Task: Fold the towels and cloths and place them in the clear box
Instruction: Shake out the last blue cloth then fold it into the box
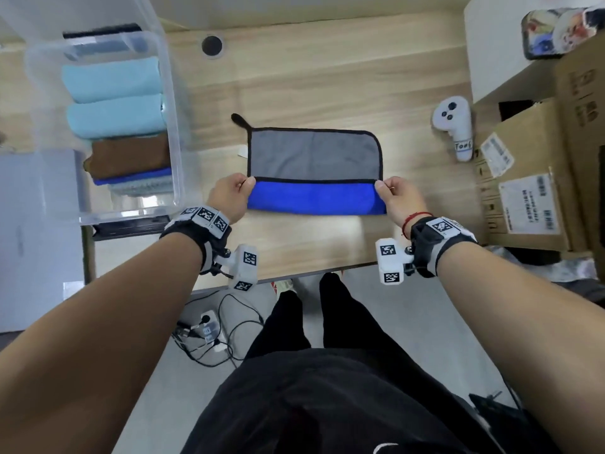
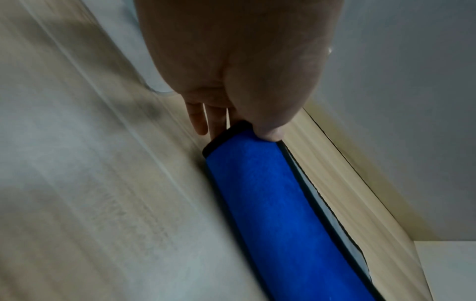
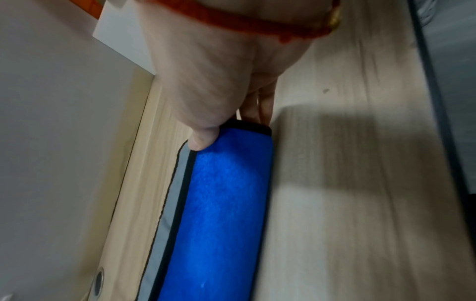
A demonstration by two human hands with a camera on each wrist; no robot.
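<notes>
A grey and blue cloth (image 1: 314, 155) with black trim lies on the wooden table (image 1: 327, 86). Its near edge is turned over, so a blue band (image 1: 314, 198) faces up. My left hand (image 1: 229, 194) pinches the left corner of that turned edge, thumb on top (image 2: 268, 132). My right hand (image 1: 397, 196) pinches the right corner in the same way, thumb (image 3: 203, 140) on the blue cloth (image 3: 219, 213). The clear box (image 1: 170, 103) stands at the left of the table with several folded towels (image 1: 114, 99) inside.
A white controller (image 1: 455, 126) lies right of the cloth. Cardboard boxes (image 1: 530, 178) crowd the table's right end. A round cable hole (image 1: 212, 44) sits at the back. Cables and a power strip (image 1: 209, 329) lie on the floor below the front edge.
</notes>
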